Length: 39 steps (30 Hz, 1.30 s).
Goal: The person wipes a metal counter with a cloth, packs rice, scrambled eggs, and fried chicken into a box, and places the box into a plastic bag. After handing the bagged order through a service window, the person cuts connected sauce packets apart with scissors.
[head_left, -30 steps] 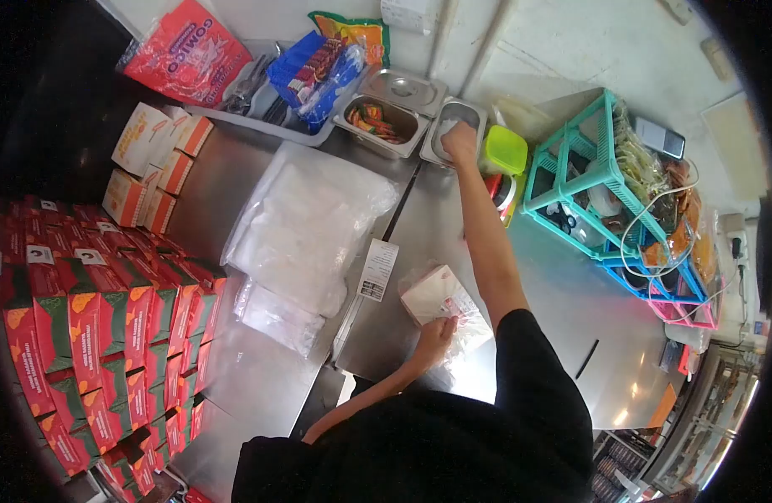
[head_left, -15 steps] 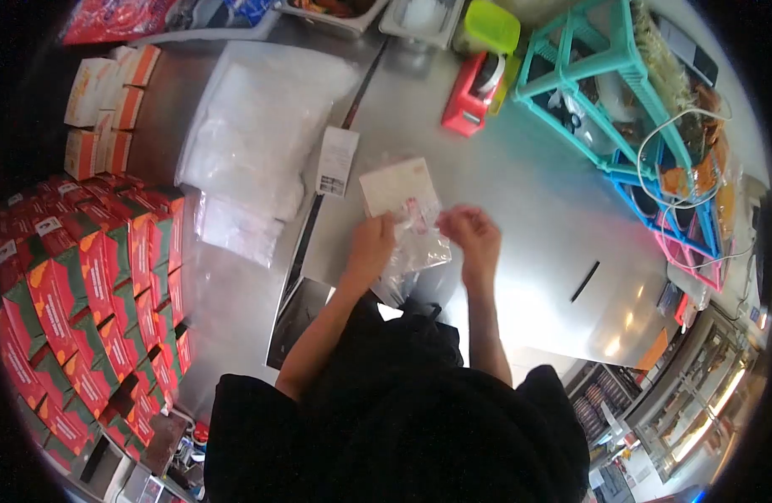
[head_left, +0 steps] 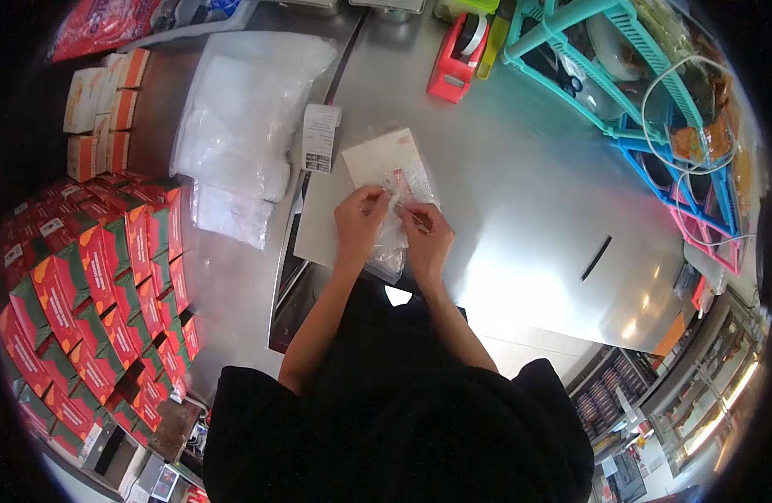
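Note:
A clear plastic bag (head_left: 389, 254) lies on the steel counter in front of me, with a white card or packet (head_left: 384, 158) in or under its far end. Small red print shows near its middle. My left hand (head_left: 359, 220) pinches the bag's gathered plastic from the left. On the other side my right hand (head_left: 428, 238) has its fingers curled together on the same plastic. Both hands almost meet over the bag. A printed receipt (head_left: 319, 138) lies to the left, beyond my left hand.
Stacked red and green boxes (head_left: 92, 293) fill the left side. A pile of clear plastic bags (head_left: 239, 117) lies on the steel counter (head_left: 520, 184). A red tape dispenser (head_left: 457, 63) stands at the back, teal baskets (head_left: 562, 50) at right. A black pen (head_left: 597, 258) lies right.
My right hand has moved left onto the bag, close to my left hand. Its fingers now meet the plastic. The whole view has shifted slightly.

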Available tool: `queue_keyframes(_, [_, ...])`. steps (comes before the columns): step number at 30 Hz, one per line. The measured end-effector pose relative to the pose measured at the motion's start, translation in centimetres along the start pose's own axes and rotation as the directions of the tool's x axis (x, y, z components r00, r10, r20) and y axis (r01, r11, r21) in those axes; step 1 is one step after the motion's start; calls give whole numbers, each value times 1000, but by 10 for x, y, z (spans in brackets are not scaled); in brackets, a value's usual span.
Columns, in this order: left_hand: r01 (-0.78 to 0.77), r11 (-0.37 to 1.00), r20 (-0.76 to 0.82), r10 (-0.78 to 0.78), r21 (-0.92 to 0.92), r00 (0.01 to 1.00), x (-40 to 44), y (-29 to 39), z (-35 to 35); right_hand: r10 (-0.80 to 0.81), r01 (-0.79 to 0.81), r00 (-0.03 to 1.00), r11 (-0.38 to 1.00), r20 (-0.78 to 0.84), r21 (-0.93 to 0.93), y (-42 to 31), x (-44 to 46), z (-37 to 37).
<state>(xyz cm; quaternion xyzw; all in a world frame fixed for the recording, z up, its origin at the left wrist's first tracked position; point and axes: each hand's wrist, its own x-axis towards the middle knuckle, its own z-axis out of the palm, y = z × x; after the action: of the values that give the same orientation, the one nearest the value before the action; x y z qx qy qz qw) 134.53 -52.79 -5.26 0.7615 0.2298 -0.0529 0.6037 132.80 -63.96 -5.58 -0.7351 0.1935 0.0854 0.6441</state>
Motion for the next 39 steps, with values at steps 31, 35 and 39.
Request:
queue_keyframes(31, [-69, 997, -108, 73, 45, 991, 4, -7, 7, -212, 253, 963, 925, 166, -284, -5, 24, -12])
queue_keyframes(35, [-79, 996, -202, 84, 34, 976, 0, -11, 14, -205, 260, 958, 914, 199, -310, -2, 24, -11])
queue_keyframes(39, [32, 985, -198, -66, -169, 978, 3, -23, 17, -229, 278, 954, 919, 194, -281, 0, 24, -12])
